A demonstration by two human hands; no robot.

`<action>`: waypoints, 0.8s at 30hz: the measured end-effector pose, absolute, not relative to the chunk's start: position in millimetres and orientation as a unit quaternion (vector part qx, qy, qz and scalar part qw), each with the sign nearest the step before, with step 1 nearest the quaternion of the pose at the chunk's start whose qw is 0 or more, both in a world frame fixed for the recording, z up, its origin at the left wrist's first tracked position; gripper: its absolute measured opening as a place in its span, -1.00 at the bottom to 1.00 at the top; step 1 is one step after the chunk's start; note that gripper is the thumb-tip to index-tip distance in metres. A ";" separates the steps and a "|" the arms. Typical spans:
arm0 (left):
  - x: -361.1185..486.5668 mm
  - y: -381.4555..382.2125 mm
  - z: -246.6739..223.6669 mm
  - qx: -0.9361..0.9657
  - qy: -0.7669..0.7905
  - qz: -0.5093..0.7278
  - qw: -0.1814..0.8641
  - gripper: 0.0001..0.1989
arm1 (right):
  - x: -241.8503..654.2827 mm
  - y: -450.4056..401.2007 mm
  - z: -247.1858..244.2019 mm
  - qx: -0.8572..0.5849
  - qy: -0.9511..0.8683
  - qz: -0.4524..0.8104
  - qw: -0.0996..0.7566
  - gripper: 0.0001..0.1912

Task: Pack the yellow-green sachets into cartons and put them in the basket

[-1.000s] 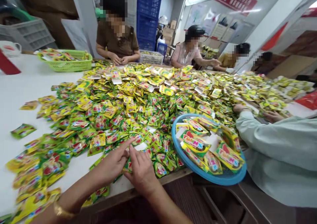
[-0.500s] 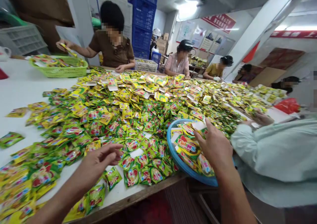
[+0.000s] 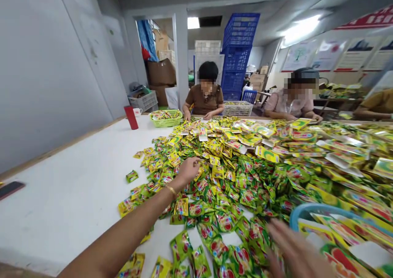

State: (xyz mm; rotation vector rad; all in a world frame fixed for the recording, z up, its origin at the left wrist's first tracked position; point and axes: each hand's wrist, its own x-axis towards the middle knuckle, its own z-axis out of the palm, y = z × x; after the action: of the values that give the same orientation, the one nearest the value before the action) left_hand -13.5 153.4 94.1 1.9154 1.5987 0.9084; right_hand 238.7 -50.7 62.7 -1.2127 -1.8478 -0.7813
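Observation:
My left hand (image 3: 188, 169) reaches far over the pile of small candy packets (image 3: 225, 220), its fingers bent together at the yellow packets. Whatever lies between those fingertips is too small to make out. Low at the right, my right hand (image 3: 296, 251) is blurred, its fingers stretched out and apart over green packets, with nothing seen in it. Beside it stands a blue basin (image 3: 319, 208) filled with flat yellow printed boxes (image 3: 344, 233). The packets are green with red fruit prints, or yellow.
Yellow boxes (image 3: 267, 153) are heaped along the back and right. A green basket (image 3: 166, 122) of packets stands at the far side, near a red object (image 3: 131, 117) and a mug (image 3: 138, 111). A phone (image 3: 11, 190) lies at left. Co-workers (image 3: 204, 98) sit opposite.
The view has swung left. My left hand has moved forward into the yellow packets, its fingers now drawn together. My right hand has left the basin's boxes and is now left of the basin.

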 end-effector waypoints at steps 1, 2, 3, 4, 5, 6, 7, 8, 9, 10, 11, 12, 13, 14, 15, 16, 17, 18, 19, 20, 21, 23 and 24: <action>-5.2 169.9 95.1 0.698 0.590 0.337 0.225 -0.70 | 221.0 -42.8 51.1 -0.449 -0.753 -0.319 0.360 -0.50; 3.3 186.8 96.4 0.692 0.597 0.342 0.216 -0.67 | 206.6 -34.3 39.0 -0.429 -0.774 -0.326 0.333 -0.56; 11.4 204.0 97.7 0.683 0.607 0.347 0.210 -0.64 | 195.8 -25.2 26.8 -0.422 -0.780 -0.329 0.325 -0.62; 18.5 221.4 99.0 0.672 0.621 0.349 0.204 -0.63 | 188.6 -16.1 14.8 -0.421 -0.776 -0.331 0.333 -0.68; 24.4 238.8 99.9 0.657 0.637 0.350 0.200 -0.64 | 184.6 -7.2 3.4 -0.423 -0.774 -0.326 0.342 -0.70; 28.9 255.9 100.2 0.641 0.654 0.349 0.198 -0.68 | 183.0 0.8 -7.2 -0.424 -0.772 -0.315 0.354 -0.72; 32.2 272.3 99.7 0.625 0.670 0.348 0.198 -0.73 | 183.0 7.6 -16.6 -0.427 -0.771 -0.302 0.364 -0.72; 34.4 287.5 98.3 0.611 0.685 0.346 0.197 -0.77 | 183.8 12.7 -24.6 -0.431 -0.770 -0.287 0.372 -0.71; 35.9 301.1 95.8 0.598 0.697 0.344 0.197 -0.80 | 184.8 16.0 -30.9 -0.438 -0.771 -0.271 0.375 -0.71; 37.0 312.8 92.4 0.587 0.706 0.342 0.197 -0.81 | 185.6 17.3 -35.3 -0.445 -0.771 -0.255 0.378 -0.71; 38.1 322.6 88.4 0.580 0.713 0.342 0.197 -0.80 | 186.0 17.1 -37.7 -0.451 -0.772 -0.238 0.379 -0.71; 39.2 330.3 84.0 0.575 0.716 0.344 0.196 -0.78 | 185.7 15.8 -38.2 -0.459 -0.772 -0.221 0.381 -0.71; 40.5 336.1 79.8 0.572 0.717 0.346 0.196 -0.75 | 184.9 13.9 -37.1 -0.466 -0.772 -0.202 0.383 -0.70; 42.1 340.3 76.2 0.571 0.716 0.350 0.196 -0.73 | 183.6 11.9 -34.8 -0.472 -0.771 -0.184 0.386 -0.71; 43.6 343.1 73.5 0.572 0.714 0.353 0.196 -0.71 | 182.0 10.2 -31.8 -0.480 -0.768 -0.166 0.390 -0.71; 45.0 344.5 72.1 0.574 0.711 0.357 0.195 -0.71 | 180.2 8.9 -28.6 -0.490 -0.762 -0.151 0.395 -0.72; 45.9 344.9 72.1 0.577 0.707 0.360 0.194 -0.71 | 178.4 7.9 -25.5 -0.498 -0.755 -0.138 0.403 -0.73; 46.0 343.9 73.3 0.580 0.703 0.364 0.193 -0.73 | 176.7 7.2 -22.8 -0.504 -0.748 -0.128 0.412 -0.73; 45.1 341.4 75.5 0.585 0.698 0.367 0.190 -0.76 | 175.4 6.6 -20.5 -0.509 -0.741 -0.122 0.421 -0.73; 43.1 336.8 78.5 0.590 0.692 0.371 0.187 -0.78 | 174.4 5.9 -18.4 -0.512 -0.735 -0.119 0.429 -0.72; 40.0 329.4 81.6 0.598 0.685 0.375 0.183 -0.77 | 173.8 4.9 -16.2 -0.517 -0.727 -0.120 0.435 -0.69; 31.3 303.6 87.1 0.616 0.667 0.379 0.179 -0.77 | 173.9 2.2 -11.1 -0.530 -0.708 -0.133 0.447 -0.60; 26.2 284.3 88.7 0.633 0.651 0.378 0.182 -0.79 | 174.2 0.5 -7.8 -0.540 -0.695 -0.145 0.451 -0.54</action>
State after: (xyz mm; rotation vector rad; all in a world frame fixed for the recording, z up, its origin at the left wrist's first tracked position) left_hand 26.2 284.3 88.7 1.7863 1.8372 1.0683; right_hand 174.2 0.5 -7.8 -1.3347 -1.7187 -0.3574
